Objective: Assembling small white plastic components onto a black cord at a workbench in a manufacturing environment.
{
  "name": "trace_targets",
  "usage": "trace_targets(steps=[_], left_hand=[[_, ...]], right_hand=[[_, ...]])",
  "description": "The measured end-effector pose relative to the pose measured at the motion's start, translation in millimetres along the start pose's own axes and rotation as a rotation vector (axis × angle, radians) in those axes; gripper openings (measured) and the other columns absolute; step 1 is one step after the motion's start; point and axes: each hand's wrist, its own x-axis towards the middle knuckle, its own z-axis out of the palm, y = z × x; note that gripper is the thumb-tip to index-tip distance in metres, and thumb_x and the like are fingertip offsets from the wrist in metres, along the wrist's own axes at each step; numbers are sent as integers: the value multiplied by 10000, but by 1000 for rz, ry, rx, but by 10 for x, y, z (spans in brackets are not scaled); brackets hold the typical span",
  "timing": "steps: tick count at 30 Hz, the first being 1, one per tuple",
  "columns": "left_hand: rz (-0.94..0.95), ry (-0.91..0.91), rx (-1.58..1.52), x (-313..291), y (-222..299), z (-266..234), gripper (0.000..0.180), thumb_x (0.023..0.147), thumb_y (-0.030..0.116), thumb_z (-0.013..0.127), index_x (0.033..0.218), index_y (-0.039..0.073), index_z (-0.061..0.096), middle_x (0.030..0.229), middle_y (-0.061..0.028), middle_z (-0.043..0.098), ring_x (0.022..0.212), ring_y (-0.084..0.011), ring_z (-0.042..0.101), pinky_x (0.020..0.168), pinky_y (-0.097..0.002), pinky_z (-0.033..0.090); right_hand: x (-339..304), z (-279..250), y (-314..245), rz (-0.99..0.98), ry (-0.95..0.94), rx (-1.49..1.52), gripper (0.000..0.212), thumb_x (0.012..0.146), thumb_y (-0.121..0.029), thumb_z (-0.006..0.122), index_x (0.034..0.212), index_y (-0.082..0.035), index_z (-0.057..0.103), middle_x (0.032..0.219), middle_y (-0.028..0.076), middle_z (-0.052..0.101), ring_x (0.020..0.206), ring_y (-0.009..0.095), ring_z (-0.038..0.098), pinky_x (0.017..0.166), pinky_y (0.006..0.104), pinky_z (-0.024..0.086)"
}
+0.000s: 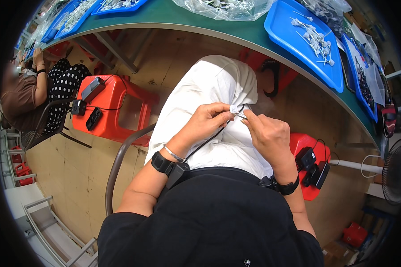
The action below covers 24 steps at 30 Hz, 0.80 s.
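Above my lap, my left hand (206, 122) pinches a small white plastic piece (234, 108) between thumb and fingertips. My right hand (270, 133) is closed close beside it. Its fingertips grip a thin metallic rod (241, 115) that meets the white piece. Whether this rod is the piece's own stem or a separate tool I cannot tell. A blue tray (280, 33) on the table, ahead and to the right, holds several similar white pieces (318, 42) with thin stems.
The green table (165, 15) curves across the front, with a plastic bag (227, 11) of pieces on it. Red stools with black devices stand left (102, 107) and right (300, 167). Another person (29, 95) sits at far left. A fan (394, 171) stands at right.
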Motion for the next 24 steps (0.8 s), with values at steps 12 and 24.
trace_targets(steps=[12,24], left_hand=[[2,-11,-6,-3,-3,6,209,1000,113,647,1137,-17,736,890,-5,690,744,-56,565,684,-208,484],[24,-24,34,-16,-16,-9,191,1001,107,643,1106,-24,734,817,15,623,726,-51,527,667,-215,457]], right_hand=[[7,-42,1,-16,1,-70,240,883,-251,742,1060,-90,720,610,7,481,532,154,545,493,323,430],[23,-93,-40,-22,-26,-89,232,844,-206,765,1042,-93,726,623,21,470,557,166,513,525,340,419]])
